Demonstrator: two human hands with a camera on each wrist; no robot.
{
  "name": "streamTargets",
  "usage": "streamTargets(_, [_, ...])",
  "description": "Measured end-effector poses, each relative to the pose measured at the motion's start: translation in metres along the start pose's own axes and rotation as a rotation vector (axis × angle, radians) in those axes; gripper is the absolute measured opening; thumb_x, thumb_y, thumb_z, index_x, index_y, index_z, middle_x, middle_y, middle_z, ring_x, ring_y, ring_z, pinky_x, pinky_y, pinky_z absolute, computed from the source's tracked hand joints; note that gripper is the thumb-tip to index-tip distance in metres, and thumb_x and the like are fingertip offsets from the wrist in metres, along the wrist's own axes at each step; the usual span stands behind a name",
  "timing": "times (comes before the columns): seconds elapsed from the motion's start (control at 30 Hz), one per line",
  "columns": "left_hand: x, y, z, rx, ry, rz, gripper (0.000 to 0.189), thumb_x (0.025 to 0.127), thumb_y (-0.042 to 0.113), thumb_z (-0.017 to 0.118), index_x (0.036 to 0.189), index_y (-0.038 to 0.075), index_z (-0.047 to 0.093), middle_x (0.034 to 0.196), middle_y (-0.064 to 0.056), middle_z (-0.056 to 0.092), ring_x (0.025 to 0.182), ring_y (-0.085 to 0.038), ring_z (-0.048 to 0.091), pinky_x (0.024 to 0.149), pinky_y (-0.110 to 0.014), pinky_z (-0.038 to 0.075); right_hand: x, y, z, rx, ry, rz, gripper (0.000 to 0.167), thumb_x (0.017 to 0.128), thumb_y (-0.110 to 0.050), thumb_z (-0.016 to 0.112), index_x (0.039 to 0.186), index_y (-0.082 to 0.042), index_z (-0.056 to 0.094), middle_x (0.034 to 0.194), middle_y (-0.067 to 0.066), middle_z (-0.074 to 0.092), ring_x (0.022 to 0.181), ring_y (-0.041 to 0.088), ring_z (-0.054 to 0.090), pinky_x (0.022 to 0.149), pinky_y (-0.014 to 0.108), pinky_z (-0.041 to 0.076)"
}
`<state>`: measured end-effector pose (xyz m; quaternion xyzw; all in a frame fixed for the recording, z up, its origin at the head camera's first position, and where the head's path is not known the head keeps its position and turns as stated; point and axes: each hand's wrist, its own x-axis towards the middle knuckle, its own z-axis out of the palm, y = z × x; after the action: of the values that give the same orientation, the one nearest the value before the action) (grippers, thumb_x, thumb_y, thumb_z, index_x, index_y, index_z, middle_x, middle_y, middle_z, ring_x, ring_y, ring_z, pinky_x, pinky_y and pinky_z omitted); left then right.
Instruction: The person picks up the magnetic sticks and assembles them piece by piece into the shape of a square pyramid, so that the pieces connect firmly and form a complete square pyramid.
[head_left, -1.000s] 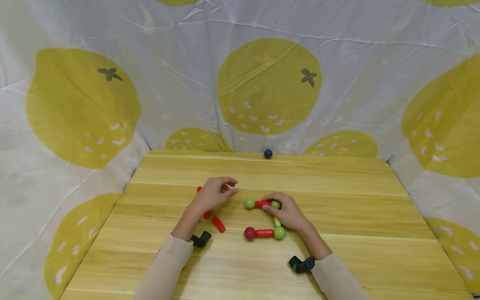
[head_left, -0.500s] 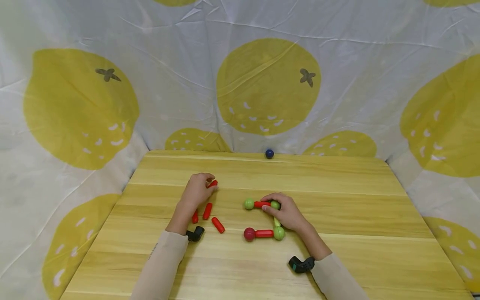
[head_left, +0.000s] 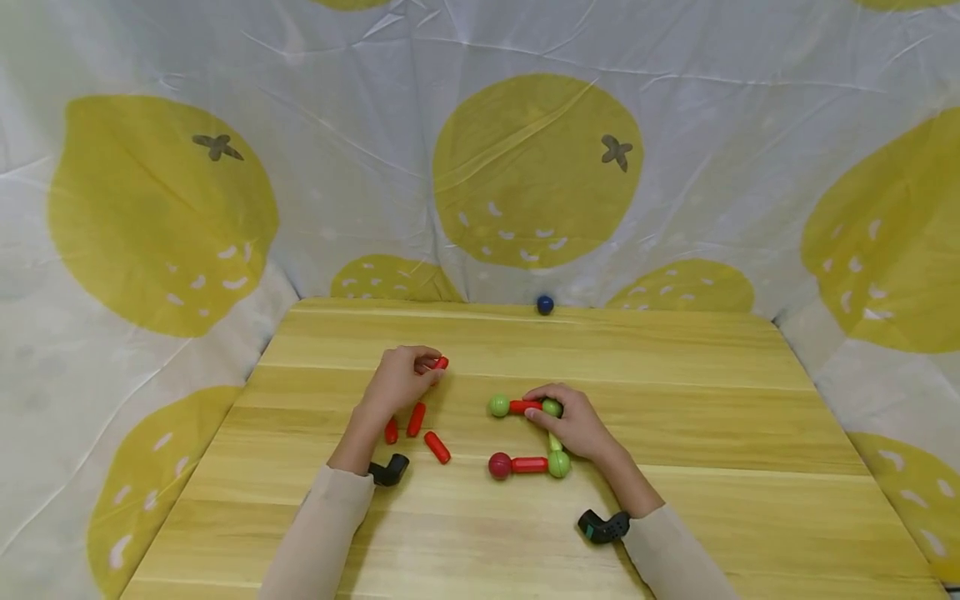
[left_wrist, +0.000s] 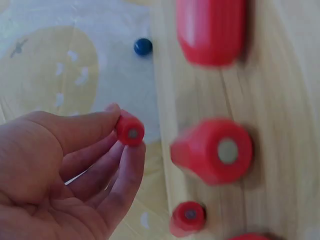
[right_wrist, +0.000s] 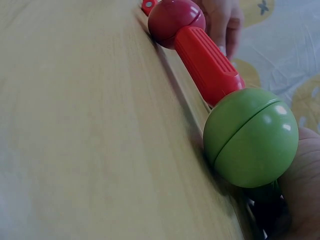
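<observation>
My left hand [head_left: 401, 379] pinches a red magnetic rod [left_wrist: 130, 131] between thumb and fingers, raised off the table. Beneath and beside it lie several loose red rods [head_left: 437, 447]. Magnetic rods and balls form a three-sided frame, open to the left. Its far side has a green ball [head_left: 498, 406], a red rod [head_left: 522, 407] and another green ball [head_left: 552, 407]. A yellow-green rod [head_left: 554, 442] makes the right side. The near side joins a green ball [right_wrist: 251, 137], a red rod [right_wrist: 207, 65] and a dark red ball [right_wrist: 176, 22]. My right hand [head_left: 573, 421] holds the far right corner.
A dark blue ball [head_left: 545, 305] sits at the back edge of the wooden table [head_left: 675, 367]. Behind it hangs a lemon-print cloth [head_left: 390, 167]. Each wrist carries a black camera, one of them the right wrist camera [head_left: 602, 527].
My left hand has moved left and picked up a red rod, then shifted it slightly right. The blue ball has crept right along the back edge. My right hand stays put.
</observation>
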<state>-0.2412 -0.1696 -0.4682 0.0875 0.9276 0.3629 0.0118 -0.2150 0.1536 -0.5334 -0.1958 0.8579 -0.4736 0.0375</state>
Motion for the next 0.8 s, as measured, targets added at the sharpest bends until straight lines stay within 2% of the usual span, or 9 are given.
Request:
streamTargets(0.1, [-0.009, 0.011, 0.001, -0.078, -0.084, -0.005, 0.031, 0.096, 0.02, 0.076, 0.124, 0.007, 0.073, 0.106, -0.006, 0.076, 0.096, -0.02, 0.072, 0.084, -0.035, 0.061, 0.0, 0.0, 0.0, -0.003, 0.005, -0.004, 0.021, 0.096, -0.032, 0.075, 0.116, -0.025, 0.075, 0.119, -0.003, 0.072, 0.115, 0.019, 0.064, 0.102, 0.043, 0.05])
streamTargets(0.23, [-0.019, 0.022, 0.01, -0.116, -0.172, -0.016, 0.029, 0.096, 0.023, 0.075, 0.122, 0.01, 0.073, 0.104, -0.001, 0.073, 0.094, -0.014, 0.069, 0.084, -0.032, 0.059, 0.001, 0.001, 0.0, 0.011, 0.012, -0.006, 0.022, 0.096, -0.033, 0.075, 0.117, -0.026, 0.075, 0.12, -0.003, 0.072, 0.117, 0.021, 0.064, 0.104, 0.044, 0.05])
streamTargets(0.5, [-0.029, 0.038, 0.031, -0.139, -0.285, -0.038, 0.025, 0.095, 0.021, 0.076, 0.115, 0.007, 0.074, 0.098, -0.001, 0.073, 0.088, -0.013, 0.067, 0.077, -0.029, 0.058, 0.001, 0.002, 0.002, 0.029, 0.013, 0.007, 0.023, 0.096, -0.036, 0.074, 0.117, -0.027, 0.076, 0.125, -0.003, 0.072, 0.123, 0.024, 0.063, 0.107, 0.048, 0.049])
streamTargets(0.67, [-0.033, 0.046, 0.036, -0.173, -0.353, -0.043, 0.037, 0.094, 0.022, 0.076, 0.126, 0.003, 0.07, 0.101, -0.003, 0.074, 0.087, -0.013, 0.068, 0.074, -0.029, 0.058, 0.001, 0.001, 0.002, 0.032, 0.019, 0.01, 0.022, 0.096, -0.038, 0.073, 0.116, -0.028, 0.076, 0.124, -0.003, 0.072, 0.122, 0.024, 0.064, 0.106, 0.049, 0.049])
streamTargets(0.8, [-0.034, 0.048, 0.041, -0.199, -0.375, -0.046, 0.047, 0.094, 0.022, 0.077, 0.134, 0.001, 0.064, 0.102, -0.004, 0.074, 0.087, -0.013, 0.069, 0.072, -0.029, 0.057, 0.002, 0.0, 0.001, 0.039, 0.019, 0.005, 0.022, 0.096, -0.037, 0.074, 0.116, -0.028, 0.076, 0.124, -0.003, 0.072, 0.121, 0.023, 0.065, 0.106, 0.048, 0.05])
